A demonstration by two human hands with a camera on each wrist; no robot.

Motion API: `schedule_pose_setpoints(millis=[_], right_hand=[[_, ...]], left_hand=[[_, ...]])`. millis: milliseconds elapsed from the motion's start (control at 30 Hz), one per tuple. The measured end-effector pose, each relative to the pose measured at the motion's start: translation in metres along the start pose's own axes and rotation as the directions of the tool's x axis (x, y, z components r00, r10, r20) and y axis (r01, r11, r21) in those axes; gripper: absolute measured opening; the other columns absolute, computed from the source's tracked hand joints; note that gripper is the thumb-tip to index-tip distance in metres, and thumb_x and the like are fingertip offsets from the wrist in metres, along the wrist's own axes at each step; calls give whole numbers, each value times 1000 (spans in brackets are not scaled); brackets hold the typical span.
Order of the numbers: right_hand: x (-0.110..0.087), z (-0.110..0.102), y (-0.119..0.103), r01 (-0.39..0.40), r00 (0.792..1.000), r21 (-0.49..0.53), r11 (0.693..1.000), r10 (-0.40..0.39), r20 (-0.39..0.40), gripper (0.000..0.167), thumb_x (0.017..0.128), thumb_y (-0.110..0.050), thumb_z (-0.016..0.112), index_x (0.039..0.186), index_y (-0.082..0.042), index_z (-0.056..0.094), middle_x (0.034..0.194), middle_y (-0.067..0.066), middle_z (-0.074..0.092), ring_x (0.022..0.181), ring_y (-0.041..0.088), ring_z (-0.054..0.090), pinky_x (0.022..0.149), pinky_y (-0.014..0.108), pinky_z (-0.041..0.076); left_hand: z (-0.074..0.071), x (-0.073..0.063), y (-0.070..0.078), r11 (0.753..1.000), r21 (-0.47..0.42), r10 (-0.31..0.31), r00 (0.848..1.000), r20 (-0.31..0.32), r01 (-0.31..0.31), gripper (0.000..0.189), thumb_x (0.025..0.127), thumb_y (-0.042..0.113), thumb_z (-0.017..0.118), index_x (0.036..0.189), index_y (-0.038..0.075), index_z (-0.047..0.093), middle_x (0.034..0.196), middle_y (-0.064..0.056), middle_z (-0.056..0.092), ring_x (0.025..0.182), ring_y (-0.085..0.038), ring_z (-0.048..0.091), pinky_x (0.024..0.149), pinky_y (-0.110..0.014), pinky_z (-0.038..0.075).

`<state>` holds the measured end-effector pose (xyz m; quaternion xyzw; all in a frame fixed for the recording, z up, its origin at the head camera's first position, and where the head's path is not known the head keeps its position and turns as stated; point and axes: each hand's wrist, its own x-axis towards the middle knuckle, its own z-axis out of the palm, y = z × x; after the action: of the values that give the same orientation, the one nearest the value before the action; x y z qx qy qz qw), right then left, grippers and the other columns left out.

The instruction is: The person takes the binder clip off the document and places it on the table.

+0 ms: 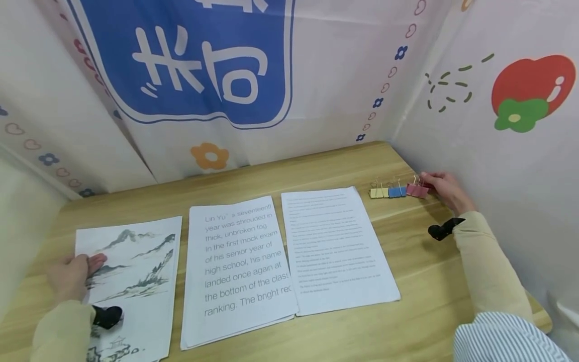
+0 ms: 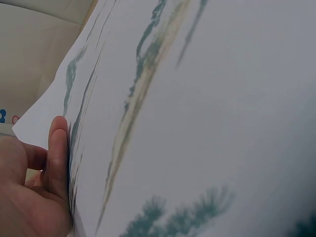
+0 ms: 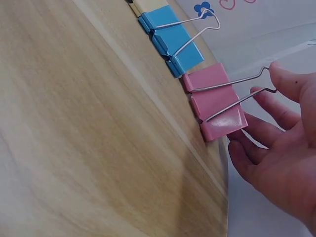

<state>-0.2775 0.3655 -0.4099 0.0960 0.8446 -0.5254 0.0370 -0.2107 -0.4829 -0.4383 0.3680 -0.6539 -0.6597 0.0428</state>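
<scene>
In the head view, my left hand (image 1: pixel 72 276) rests at the left edge of a sheet printed with an ink landscape painting (image 1: pixel 135 271), fingers extended over the paper. The left wrist view shows a straight finger (image 2: pixel 58 158) against that sheet, whose corner is lifted. At the table's right edge, my right hand (image 1: pixel 448 191) holds a pink binder clip (image 3: pixel 217 98) by its wire handle, thumb at the handle's tip and other fingers behind. Beside it stand a blue binder clip (image 1: pixel 397 191) and a yellow binder clip (image 1: pixel 379 193), in a row.
Two more paper stacks lie mid-table: a large-print text stack (image 1: pixel 239 271) and a small-print text stack (image 1: pixel 339 251), their edges touching. Printed cloth walls (image 1: pixel 316 100) enclose the wooden table (image 1: pixel 420 311) at the back and sides.
</scene>
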Motion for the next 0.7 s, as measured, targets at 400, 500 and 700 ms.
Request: schedule_pose_setpoints(millis=[400,500,700], right_hand=[[5,5,3,44,997,7,999,-43,-61,32,97,-43,46,99,-17,65,77,-27,60,80,-8,53,73,12,46],[6,7,2,30,998,-31,999,-31,-50,42,97,-46,43,107,-10,64,78,-28,58,82,-9,51,75,13,43],[10,10,-2,25,999,-25,999,-26,-35,55,97,-45,42,118,4,57,79,-27,59,84,-7,52,76,12,45]], left_hand=[[-2,0,2,993,119,-11,999,40,6,62,96,14,33,150,0,5,53,15,61,52,-3,64,49,-16,52],[-1,-1,2,995,104,-7,999,42,3,61,97,13,31,149,-1,5,53,14,61,51,-3,64,49,-16,53],[1,-5,3,992,124,-12,999,29,9,61,97,15,32,150,1,6,54,16,60,52,-2,64,47,-16,51]])
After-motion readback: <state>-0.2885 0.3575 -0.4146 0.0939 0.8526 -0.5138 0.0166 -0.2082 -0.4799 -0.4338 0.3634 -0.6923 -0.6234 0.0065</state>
